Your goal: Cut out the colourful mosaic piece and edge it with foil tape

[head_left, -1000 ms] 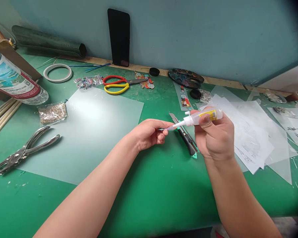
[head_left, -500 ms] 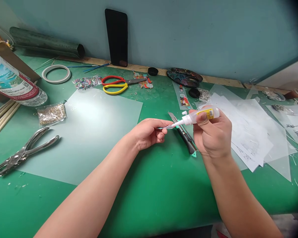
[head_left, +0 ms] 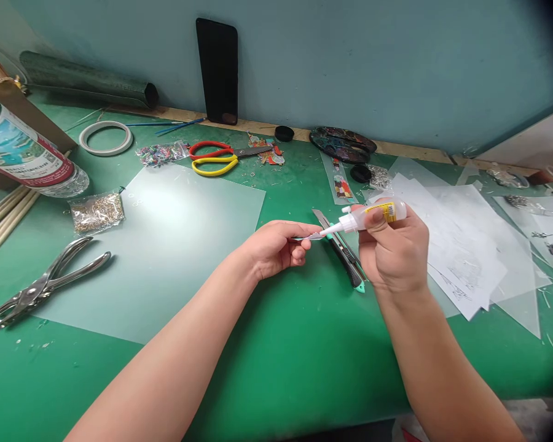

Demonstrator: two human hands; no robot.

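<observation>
Two bare hands, close together, are raised over the green table (head_left: 295,362). L hand (head_left: 279,245) is at the end of a forearm slanting up from lower L, fingers curled, pinching a small flat piece (head_left: 309,237) btwn its fingertips; piece points R, above the tabletop. R hand (head_left: 396,248) is upright, thumb across a squeeze bottle (head_left: 384,213) w/ yellow label, fingers wrapped round it; white nozzle (head_left: 334,229) slants down-L to the piece's outer end, can't tell if touching. Edges: utility knife (head_left: 348,264) lies btwn hands, just past L fingertips; translucent sheet (head_left: 179,258) is behind L wrist, white papers (head_left: 465,245) R of R hand. Room: tabletop runs btwn forearms to near edge; wall (head_left: 373,67) well back.
</observation>
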